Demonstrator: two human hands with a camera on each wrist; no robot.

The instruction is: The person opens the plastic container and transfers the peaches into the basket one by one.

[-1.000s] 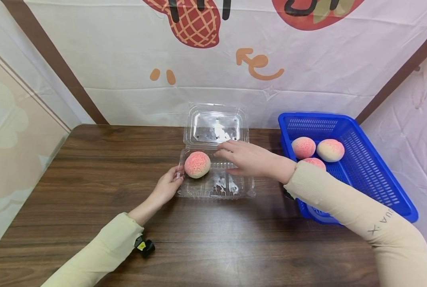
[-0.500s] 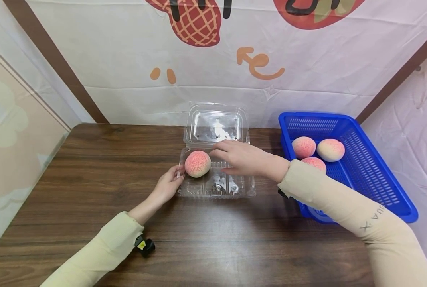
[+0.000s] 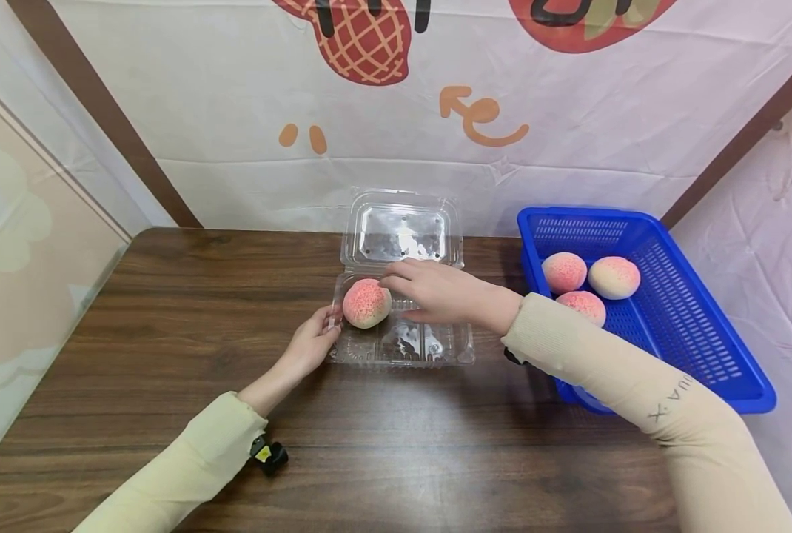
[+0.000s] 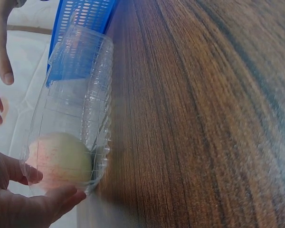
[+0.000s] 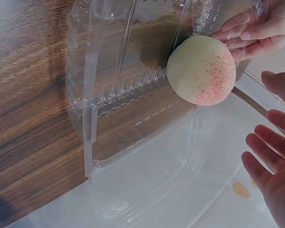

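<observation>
A clear plastic clamshell box (image 3: 403, 348) lies on the table with its lid (image 3: 401, 226) raised at the back. In its left compartment sits a pink-and-cream peach (image 3: 367, 303), which the right wrist view shows close up as a round peach (image 5: 202, 70). My left hand (image 3: 311, 344) pinches the box's left rim between thumb and fingers, beside the fruit. The right hand (image 3: 443, 292) hovers over the box with its fingers loosely spread, fingertips just right of the peach. Nothing lies in the right palm (image 5: 280, 185).
At the right stands a blue plastic basket (image 3: 709, 326) holding three more peaches (image 3: 613, 277). The right forearm crosses its near left corner. A printed cloth (image 3: 236, 111) hangs behind the brown wooden table (image 3: 203, 318).
My right hand has moved left across the box, closer to the peach in it. The left hand keeps its grip on the rim, and the box has stayed in place.
</observation>
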